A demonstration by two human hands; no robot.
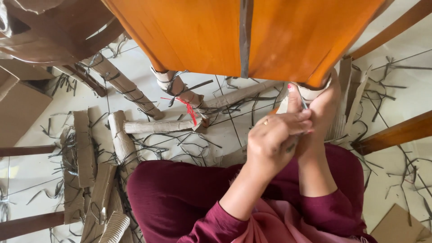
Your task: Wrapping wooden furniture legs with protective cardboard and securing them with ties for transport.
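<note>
A pale tiled floor (31,173) fills the scene, littered with dark strap offcuts (180,144), flat cardboard strips (83,148) and rolled cardboard tubes (157,126). A large orange-brown wooden board (198,36) spans the far side, and wooden chair legs (396,134) show at the right.

The person sits near the camera, a maroon-clad knee (180,193) raised. Both hands meet just under the board's near right corner. The left hand (274,141) is clenched around a thin tool (304,102), probably a blade or scissors; only its tip shows. The right hand (324,112) presses up against a cardboard-wrapped piece (310,93) under that corner; its fingers are hidden, so I cannot tell whether it grips or merely steadies.

Risks, as I judge them: the tool's point sits right beside the right hand's fingers, so a slip could nick them. The wrap could tear or loosen if pulled hard. Loose straps underfoot could snag a leg.

As for containers, 1 brown box (20,105) stands at the far left; its contents cannot be seen. A cardboard sheet (396,225) lies at the near right.
</note>
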